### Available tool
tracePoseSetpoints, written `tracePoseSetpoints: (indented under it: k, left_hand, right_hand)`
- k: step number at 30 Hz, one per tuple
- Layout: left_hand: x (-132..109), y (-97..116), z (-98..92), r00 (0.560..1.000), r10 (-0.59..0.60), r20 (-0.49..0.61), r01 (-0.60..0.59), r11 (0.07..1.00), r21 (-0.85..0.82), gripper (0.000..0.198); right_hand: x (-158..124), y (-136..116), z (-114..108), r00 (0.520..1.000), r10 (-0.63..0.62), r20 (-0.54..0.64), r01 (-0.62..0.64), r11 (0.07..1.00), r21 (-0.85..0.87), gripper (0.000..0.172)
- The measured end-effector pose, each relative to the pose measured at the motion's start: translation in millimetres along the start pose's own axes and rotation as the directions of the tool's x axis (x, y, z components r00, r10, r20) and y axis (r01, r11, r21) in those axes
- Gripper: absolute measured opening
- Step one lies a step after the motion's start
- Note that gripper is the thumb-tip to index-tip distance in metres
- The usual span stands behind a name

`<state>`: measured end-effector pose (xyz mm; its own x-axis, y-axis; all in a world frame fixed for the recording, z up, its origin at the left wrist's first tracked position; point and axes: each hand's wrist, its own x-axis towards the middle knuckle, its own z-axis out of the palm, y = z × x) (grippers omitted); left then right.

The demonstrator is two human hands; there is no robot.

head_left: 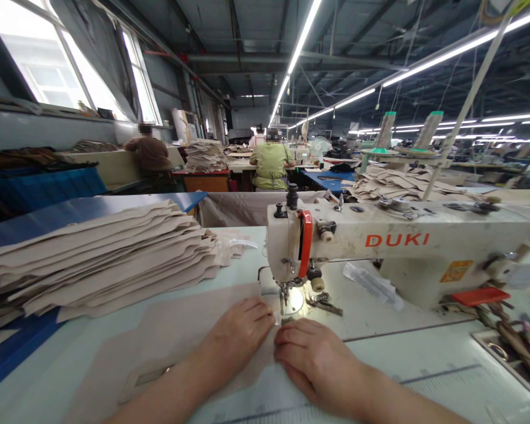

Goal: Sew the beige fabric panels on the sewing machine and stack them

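A beige fabric piece (172, 318) lies flat on the pale table, its right edge near the needle of the sewing machine (335, 235). My left hand (241, 333) rests on this fabric, fingers bent and together, the fingertips at a small whitish strip (277, 312) beside the needle plate. Close to its right, my right hand (313, 359) has its fingers curled and pressed together at the fabric's edge, just in front of the presser foot. What its fingertips hold is hidden. A lit round plate (294, 300) shows under the needle.
A tall stack of beige fabric pieces (115, 259) stands at the left. Clear plastic strips (373, 285) lie under the machine arm, and a tray (507, 359) with straps sits at the right. Thread cones (428, 132) stand behind. Other people sit farther back.
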<state>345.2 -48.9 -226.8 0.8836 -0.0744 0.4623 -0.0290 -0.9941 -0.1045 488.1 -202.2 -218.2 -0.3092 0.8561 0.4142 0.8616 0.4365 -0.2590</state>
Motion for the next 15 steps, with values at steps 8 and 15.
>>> tracePoseSetpoints:
  k: [8, 15]
  left_hand:
    - [-2.8, -1.3, 3.1, 1.000, 0.001, -0.025, -0.002, 1.000, -0.023, 0.018]
    - [-2.8, -1.3, 4.4, 1.000, -0.008, -0.016, 0.008, 1.000, -0.017, 0.018]
  right_hand:
    - [1.2, -2.8, -1.5, 0.999, 0.032, 0.004, -0.031, 0.999, -0.033, 0.015]
    - [1.2, 2.5, 0.4, 0.997, 0.070, -0.044, -0.071, 0.997, -0.019, 0.016]
